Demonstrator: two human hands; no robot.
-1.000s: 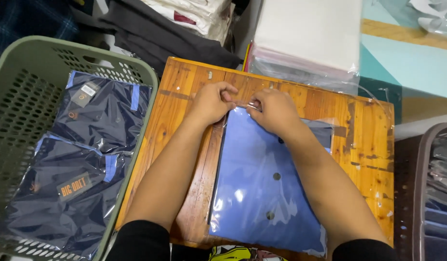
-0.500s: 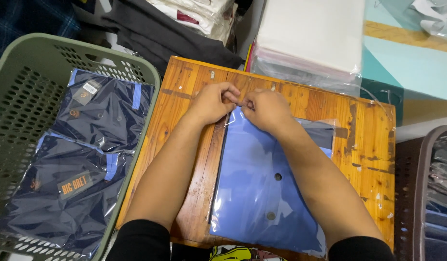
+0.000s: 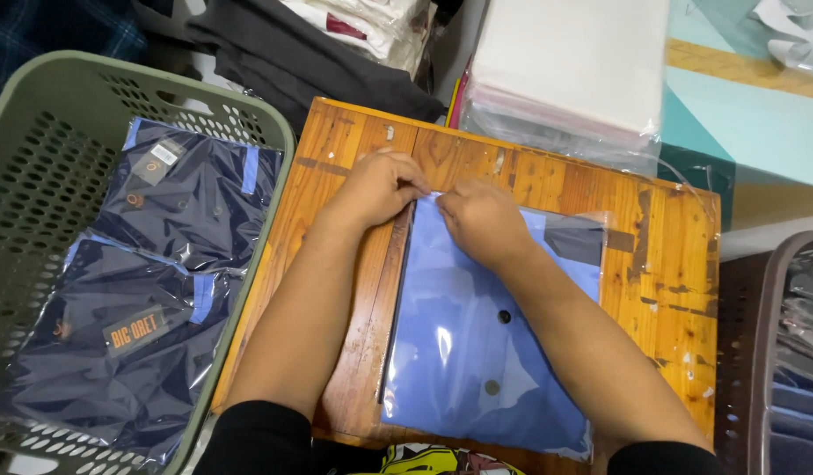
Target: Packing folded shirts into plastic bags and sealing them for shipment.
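A folded light-blue garment in a clear plastic bag (image 3: 477,352) lies on a small wooden table (image 3: 670,290). My left hand (image 3: 380,186) and my right hand (image 3: 481,220) meet at the bag's far left corner. Both pinch the plastic edge there, fingertips almost touching. Two dark buttons show on the blue cloth below my right wrist. My forearms cover part of the bag and the table's near edge.
A green perforated basket (image 3: 37,149) at the left holds bagged dark navy garments (image 3: 142,299). A stack of clear plastic bags (image 3: 565,79) sits beyond the table. A dark brown basket (image 3: 780,352) stands at the right. Dark clothes (image 3: 292,53) lie at the back.
Both hands stay at the bag's top edge and have drawn closer together toward its left corner. The bag has not shifted.
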